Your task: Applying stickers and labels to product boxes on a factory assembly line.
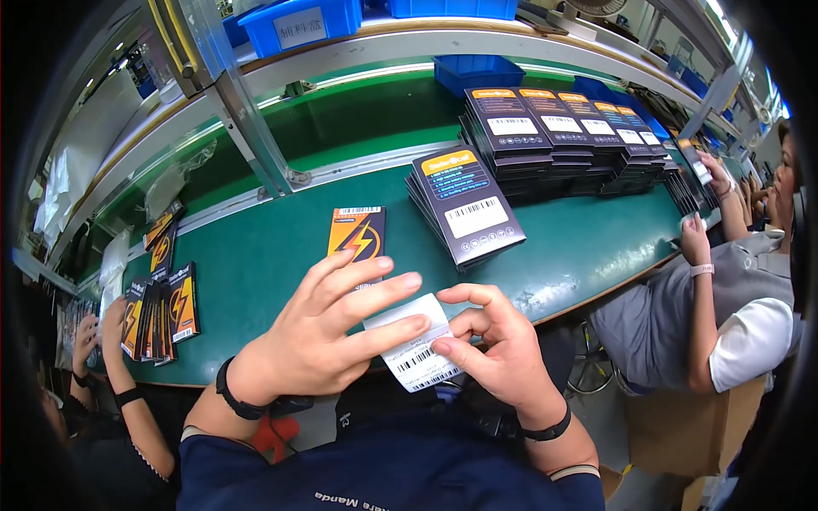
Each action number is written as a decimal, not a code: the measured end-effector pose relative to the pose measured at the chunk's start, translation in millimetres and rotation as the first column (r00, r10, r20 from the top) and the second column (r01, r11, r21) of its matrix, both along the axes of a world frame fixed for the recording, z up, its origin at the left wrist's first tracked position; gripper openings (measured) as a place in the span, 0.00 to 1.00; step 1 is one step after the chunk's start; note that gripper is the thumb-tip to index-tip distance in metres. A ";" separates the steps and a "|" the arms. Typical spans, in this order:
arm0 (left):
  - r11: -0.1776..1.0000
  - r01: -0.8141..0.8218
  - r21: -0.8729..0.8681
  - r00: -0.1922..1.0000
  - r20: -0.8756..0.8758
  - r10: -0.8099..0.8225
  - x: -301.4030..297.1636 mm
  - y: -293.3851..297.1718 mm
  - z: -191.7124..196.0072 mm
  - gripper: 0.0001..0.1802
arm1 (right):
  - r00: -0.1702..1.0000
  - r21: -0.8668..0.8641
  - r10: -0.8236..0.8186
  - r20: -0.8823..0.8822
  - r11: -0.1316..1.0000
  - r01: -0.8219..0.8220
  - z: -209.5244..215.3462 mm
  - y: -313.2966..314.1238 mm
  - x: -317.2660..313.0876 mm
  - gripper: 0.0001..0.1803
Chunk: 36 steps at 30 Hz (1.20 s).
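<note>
A small white sheet of barcode labels (415,362) is in front of me, tilted above the table's near edge. My left hand (328,328) has its index finger lying across the sheet, the thumb hidden behind it and the other fingers spread. At the sheet's right side, my right hand (494,345) pinches the edge between thumb and bent fingers. Just beyond my left fingertips, an orange and black box (358,232) with a lightning bolt lies on the green table, partly covered by that hand. A stack of dark boxes (467,209) with white barcode labels stands farther right.
Several taller stacks of dark boxes (554,128) line the back right, near a blue bin (477,70). More orange and black boxes (162,311) lie at left, beside a co-worker's hands (102,332). Another person at right holds a box (694,162). A metal post (247,128) rises behind.
</note>
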<state>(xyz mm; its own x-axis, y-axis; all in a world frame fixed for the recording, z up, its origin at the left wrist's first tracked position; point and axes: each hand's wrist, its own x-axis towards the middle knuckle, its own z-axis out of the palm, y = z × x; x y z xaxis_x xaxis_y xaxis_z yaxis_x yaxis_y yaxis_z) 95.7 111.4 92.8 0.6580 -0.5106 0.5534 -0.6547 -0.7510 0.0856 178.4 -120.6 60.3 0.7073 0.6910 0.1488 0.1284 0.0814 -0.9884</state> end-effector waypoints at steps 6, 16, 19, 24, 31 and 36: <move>0.994 -0.089 0.062 0.972 0.222 0.074 17.2 -24.6 -9.2 0.16 | 0.996 -0.020 -0.010 0.085 1.000 0.012 -1.2 -1.3 -2.1 0.21; 0.967 -0.096 -0.237 0.993 -0.092 0.076 42.5 -33.1 -22.7 0.13 | 0.636 0.328 -0.477 0.606 0.879 0.347 -2.7 -7.0 11.1 0.10; 0.972 -0.111 -0.207 0.993 -0.072 0.098 46.7 -28.9 -24.9 0.16 | 0.804 0.224 -0.522 0.283 0.851 0.474 6.6 -13.9 24.5 0.04; 0.980 -0.085 -0.178 0.996 -0.004 0.085 51.0 -26.8 -26.3 0.18 | 0.814 0.078 -0.523 0.254 0.850 0.522 16.6 -12.1 61.8 0.05; 0.986 -0.047 -0.161 0.997 0.055 0.057 53.3 -28.7 -28.9 0.14 | 0.829 -0.018 -0.464 0.312 0.869 0.494 18.4 -4.0 63.2 0.04; 0.990 -0.001 -0.140 0.998 0.062 0.010 56.0 -31.3 -28.0 0.12 | 0.830 -0.022 -0.466 0.308 0.868 0.496 16.8 -1.7 66.6 0.03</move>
<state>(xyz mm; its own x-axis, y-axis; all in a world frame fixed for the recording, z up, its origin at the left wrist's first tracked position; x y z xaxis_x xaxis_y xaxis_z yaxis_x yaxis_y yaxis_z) 151.7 80.1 64.8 0.6226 -0.4214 0.6594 -0.6577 -0.7383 0.1492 245.0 -122.3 77.0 0.8911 0.2960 0.3440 0.4008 -0.1578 -0.9025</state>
